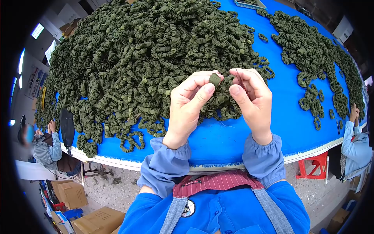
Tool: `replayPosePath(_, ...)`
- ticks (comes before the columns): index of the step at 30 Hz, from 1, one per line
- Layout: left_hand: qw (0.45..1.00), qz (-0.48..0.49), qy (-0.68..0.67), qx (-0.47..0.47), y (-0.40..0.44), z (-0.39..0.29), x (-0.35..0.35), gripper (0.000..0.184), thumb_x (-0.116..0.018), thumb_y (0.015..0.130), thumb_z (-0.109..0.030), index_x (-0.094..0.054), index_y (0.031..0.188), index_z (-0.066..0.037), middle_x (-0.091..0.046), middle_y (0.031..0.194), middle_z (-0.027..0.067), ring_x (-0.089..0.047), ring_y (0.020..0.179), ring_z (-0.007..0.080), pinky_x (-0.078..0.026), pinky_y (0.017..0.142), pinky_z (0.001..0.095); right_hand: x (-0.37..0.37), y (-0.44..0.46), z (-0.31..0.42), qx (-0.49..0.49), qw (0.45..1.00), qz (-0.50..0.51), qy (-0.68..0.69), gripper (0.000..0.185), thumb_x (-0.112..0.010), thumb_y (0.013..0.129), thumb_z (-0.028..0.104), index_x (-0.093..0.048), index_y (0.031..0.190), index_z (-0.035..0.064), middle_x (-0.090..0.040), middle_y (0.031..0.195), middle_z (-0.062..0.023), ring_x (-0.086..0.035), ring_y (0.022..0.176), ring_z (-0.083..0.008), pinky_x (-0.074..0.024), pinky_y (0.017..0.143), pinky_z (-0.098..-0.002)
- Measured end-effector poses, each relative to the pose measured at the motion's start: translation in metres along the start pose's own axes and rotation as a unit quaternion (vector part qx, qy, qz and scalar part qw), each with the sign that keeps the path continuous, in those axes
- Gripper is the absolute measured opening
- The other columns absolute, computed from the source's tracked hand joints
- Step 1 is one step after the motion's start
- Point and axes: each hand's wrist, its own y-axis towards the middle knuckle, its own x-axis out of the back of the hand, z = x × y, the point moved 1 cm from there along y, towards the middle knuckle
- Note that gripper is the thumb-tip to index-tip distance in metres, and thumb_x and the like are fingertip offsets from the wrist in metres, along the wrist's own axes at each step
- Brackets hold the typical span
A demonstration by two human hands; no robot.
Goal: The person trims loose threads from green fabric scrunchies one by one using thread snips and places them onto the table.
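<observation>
My left hand (187,103) is closed, pinching a dark green fabric scrunchie (214,80) between thumb and fingers; only a smooth piece of its cloth shows at the fingertips. Just to the right, my right hand (255,97) is curled around a thin, dark reddish tool (239,79), whose kind I cannot make out. A small gap separates the two hands, both raised above the table edge. Behind them rises a large heap of green scrunchies (156,50), and two loose ones (136,139) lie near the front edge at left.
The table has a blue cloth (218,144). More scrunchies (296,43) spread along its right side, with a tray (251,4) at the back. One co-worker (48,146) sits at left, another (356,144) at right near a red stool (314,167). Cardboard boxes (99,221) stand on the floor.
</observation>
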Motion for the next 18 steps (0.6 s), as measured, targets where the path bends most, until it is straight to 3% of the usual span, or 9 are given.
replayPosePath(3, 1.0, -0.016, 0.013, 0.001, -0.001, 0.001, -0.001, 0.015, -0.06, 0.088, -0.006, -0.065, 0.1, -0.001, -0.062, 0.107, 0.01, -0.057, 0.095, 0.015, -0.044, 0.086, 0.0263, 0.001, -0.003, 0.007, 0.009, 1.0, 0.022, -0.007, 0.028, -0.074, 0.076, 0.011, -0.063, 0.099, 0.0006, -0.056, 0.083, -0.0035, -0.044, 0.06, -0.0093, -0.0368, 0.053, -0.0214)
replayPosePath(8, 0.99, -0.068, -0.055, 0.113, -0.003, 0.001, -0.004, 0.015, -0.06, 0.088, -0.007, -0.065, 0.1, -0.001, -0.062, 0.106, 0.0091, -0.056, 0.093, 0.0142, -0.043, 0.086, 0.0255, -0.014, -0.009, 0.012, 0.062, 0.985, 0.073, -0.145, 0.033, -0.071, 0.075, 0.004, -0.061, 0.106, -0.0014, -0.06, 0.085, -0.0038, -0.051, 0.066, -0.0095, -0.0401, 0.059, -0.0181)
replayPosePath(12, 0.996, -0.06, -0.01, 0.069, -0.001, 0.003, 0.0, 0.014, -0.061, 0.087, -0.006, -0.065, 0.098, 0.0, -0.062, 0.104, 0.0092, -0.056, 0.093, 0.0148, -0.044, 0.083, 0.0251, -0.008, -0.003, 0.011, 0.067, 0.988, 0.078, -0.113, 0.031, -0.074, 0.073, 0.009, -0.063, 0.101, 0.0006, -0.06, 0.082, -0.0053, -0.047, 0.058, -0.0119, -0.0381, 0.049, -0.0227)
replayPosePath(18, 0.993, -0.056, 0.093, -0.042, -0.001, 0.002, -0.001, 0.013, -0.062, 0.085, -0.005, -0.065, 0.097, 0.001, -0.062, 0.104, 0.01, -0.056, 0.093, 0.016, -0.045, 0.082, 0.0257, 0.002, 0.001, 0.006, 0.101, 0.983, 0.049, -0.148, 0.03, -0.073, 0.072, 0.007, -0.063, 0.1, 0.0011, -0.061, 0.081, -0.0048, -0.048, 0.057, -0.0118, -0.0377, 0.048, -0.0222)
